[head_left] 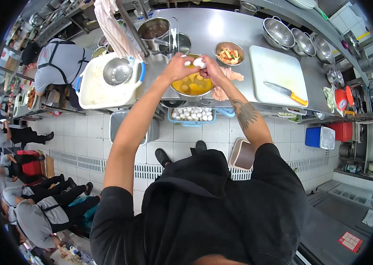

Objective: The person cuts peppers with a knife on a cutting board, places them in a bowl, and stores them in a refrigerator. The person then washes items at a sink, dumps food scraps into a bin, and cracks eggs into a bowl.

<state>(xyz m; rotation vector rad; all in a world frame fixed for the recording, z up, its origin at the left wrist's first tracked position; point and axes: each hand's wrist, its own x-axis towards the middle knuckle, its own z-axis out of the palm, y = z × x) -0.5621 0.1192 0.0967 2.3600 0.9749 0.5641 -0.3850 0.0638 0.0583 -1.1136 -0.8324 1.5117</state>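
Both hands are over a metal bowl (178, 91) that holds yellow cracked eggs (193, 84). My right hand (213, 71) grips a white eggshell (200, 63) above the bowl's far side. My left hand (178, 67) is closed beside it, with a smaller white piece of shell at its fingertips. Below the counter edge, a blue crate (191, 124) carries many white eggs (191, 114). Behind the right hand stands a bowl of shredded orange and pale food (229, 55), and crumpled pinkish cloth (220, 93) lies beside the egg bowl.
To the right, a white cutting board (274, 66) bears a yellow-handled knife (290, 93). At left is a white tub (90, 88) with a metal bowl (117, 71) inside. Pots (154, 30) stand behind. A grey bin (151, 132) is on the floor. Several co-workers (60, 62) are at left.
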